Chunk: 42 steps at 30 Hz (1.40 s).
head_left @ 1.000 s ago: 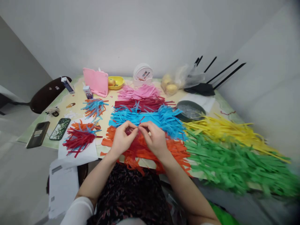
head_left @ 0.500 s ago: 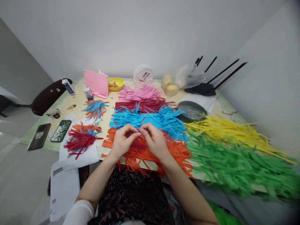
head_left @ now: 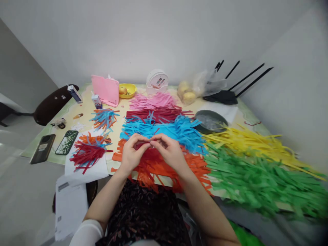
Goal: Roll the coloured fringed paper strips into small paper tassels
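Note:
My left hand (head_left: 132, 153) and my right hand (head_left: 170, 153) meet fingertip to fingertip over the table's near edge. Both pinch a bundle of dark red paper strips (head_left: 142, 146) held between them. Right under the hands lies a heap of orange paper strips (head_left: 164, 167). Just beyond them spreads a heap of blue strips (head_left: 164, 130), then dark red strips (head_left: 156, 114) and pink strips (head_left: 153, 101).
Green strips (head_left: 256, 177) and yellow strips (head_left: 253, 141) fill the right side. Finished tassels (head_left: 87, 152) lie on white paper at the left, near two phones (head_left: 52, 145). A dark bowl (head_left: 210, 121), a pink case (head_left: 105, 90), a yellow bowl (head_left: 127, 90) and bagged fruit (head_left: 188, 95) stand further back.
My hands stay together over the orange heap, with the fingers shifting slightly on the red bundle. The view has drifted a little.

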Each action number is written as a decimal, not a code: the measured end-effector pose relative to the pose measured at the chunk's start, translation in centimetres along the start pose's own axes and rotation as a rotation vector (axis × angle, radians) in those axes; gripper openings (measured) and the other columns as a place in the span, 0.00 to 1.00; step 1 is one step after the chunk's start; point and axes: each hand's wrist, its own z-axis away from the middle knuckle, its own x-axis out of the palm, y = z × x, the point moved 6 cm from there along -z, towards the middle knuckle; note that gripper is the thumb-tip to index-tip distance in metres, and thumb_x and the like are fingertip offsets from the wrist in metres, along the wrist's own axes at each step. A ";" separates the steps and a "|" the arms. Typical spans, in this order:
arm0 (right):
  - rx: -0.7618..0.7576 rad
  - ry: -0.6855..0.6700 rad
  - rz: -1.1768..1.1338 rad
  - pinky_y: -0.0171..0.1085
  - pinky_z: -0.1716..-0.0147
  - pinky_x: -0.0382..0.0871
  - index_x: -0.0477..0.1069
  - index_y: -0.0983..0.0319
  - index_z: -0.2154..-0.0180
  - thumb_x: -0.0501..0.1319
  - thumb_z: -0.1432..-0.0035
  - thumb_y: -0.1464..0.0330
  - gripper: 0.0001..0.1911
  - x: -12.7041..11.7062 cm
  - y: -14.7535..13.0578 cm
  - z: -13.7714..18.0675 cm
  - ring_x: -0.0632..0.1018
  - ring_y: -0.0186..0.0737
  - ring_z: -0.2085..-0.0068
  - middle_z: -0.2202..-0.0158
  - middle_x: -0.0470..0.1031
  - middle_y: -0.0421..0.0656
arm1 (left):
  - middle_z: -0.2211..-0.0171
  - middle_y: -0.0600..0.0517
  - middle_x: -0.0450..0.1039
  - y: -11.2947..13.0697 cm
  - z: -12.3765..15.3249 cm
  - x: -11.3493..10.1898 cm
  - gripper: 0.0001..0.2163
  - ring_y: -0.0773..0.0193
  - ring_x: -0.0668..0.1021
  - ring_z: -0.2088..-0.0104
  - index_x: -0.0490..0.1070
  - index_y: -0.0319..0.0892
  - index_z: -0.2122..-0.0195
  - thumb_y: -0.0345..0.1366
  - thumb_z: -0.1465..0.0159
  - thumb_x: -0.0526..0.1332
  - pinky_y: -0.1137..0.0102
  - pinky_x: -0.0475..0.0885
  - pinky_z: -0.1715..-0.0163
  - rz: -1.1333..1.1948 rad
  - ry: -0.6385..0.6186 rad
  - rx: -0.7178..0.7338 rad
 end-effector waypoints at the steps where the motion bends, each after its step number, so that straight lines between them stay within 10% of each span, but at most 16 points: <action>1: 0.015 -0.003 -0.005 0.34 0.74 0.65 0.73 0.60 0.68 0.62 0.41 0.60 0.10 -0.1 0.1 -0.1 0.72 0.35 0.75 0.75 0.75 0.39 | 0.66 0.50 0.74 0.0 0.1 0.0 0.03 0.65 0.79 0.65 0.77 0.40 0.67 0.34 0.42 0.67 0.71 0.77 0.62 -0.003 0.003 0.005; 18: -0.027 0.243 -0.042 0.33 0.79 0.59 0.67 0.60 0.74 0.60 0.39 0.60 0.14 0.4 -0.9 -0.5 0.64 0.32 0.79 0.80 0.64 0.36 | 0.67 0.51 0.81 -0.8 0.0 -1.2 0.06 0.63 0.80 0.68 0.78 0.42 0.64 0.38 0.38 0.65 0.69 0.74 0.63 -0.181 0.036 0.007; 22: -0.034 0.032 0.018 0.35 0.74 0.67 0.74 0.60 0.60 0.60 0.38 0.60 0.11 1.1 -0.3 -0.7 0.74 0.37 0.72 0.70 0.74 0.41 | 0.64 0.49 0.79 -0.9 -3.3 -9.2 0.07 0.60 0.79 0.61 0.78 0.42 0.61 0.34 0.35 0.60 0.65 0.72 0.55 -0.536 0.100 0.067; 26: -0.014 0.020 0.086 0.35 0.74 0.69 0.75 0.60 0.58 0.59 0.38 0.59 0.14 -0.4 1.1 -1.2 0.76 0.38 0.72 0.68 0.78 0.43 | 0.46 0.41 0.70 0.1 -9.6 -21.3 0.13 0.49 0.67 0.42 0.76 0.38 0.54 0.32 0.32 0.52 0.55 0.58 0.41 -1.180 0.542 0.066; 28: -0.028 0.019 0.157 0.36 0.72 0.69 0.75 0.60 0.60 0.59 0.38 0.59 0.13 -1.1 2.0 -2.2 0.76 0.38 0.73 0.69 0.78 0.43 | 0.46 0.41 0.70 -1.5 -13.2 -23.3 0.15 0.49 0.66 0.42 0.75 0.36 0.52 0.33 0.31 0.50 0.55 0.57 0.42 -1.315 0.432 -0.031; 36: -0.014 0.185 0.680 0.38 0.68 0.68 0.77 0.66 0.62 0.52 0.36 0.61 0.18 -8.6 7.1 -13.2 0.76 0.42 0.70 0.71 0.79 0.46 | 0.54 0.44 0.77 -11.6 -17.3 -16.1 0.11 0.50 0.68 0.48 0.75 0.41 0.59 0.30 0.36 0.54 0.54 0.57 0.46 -1.375 -0.043 -0.177; 42: 0.040 0.042 0.866 0.42 0.53 0.68 0.78 0.68 0.57 0.57 0.39 0.70 0.14 -11.4 12.1 -22.4 0.79 0.50 0.55 0.57 0.81 0.55 | 0.53 0.37 0.75 -11.1 -18.3 -14.3 0.09 0.41 0.66 0.46 0.77 0.40 0.64 0.29 0.39 0.56 0.44 0.56 0.47 -1.469 -0.210 -0.180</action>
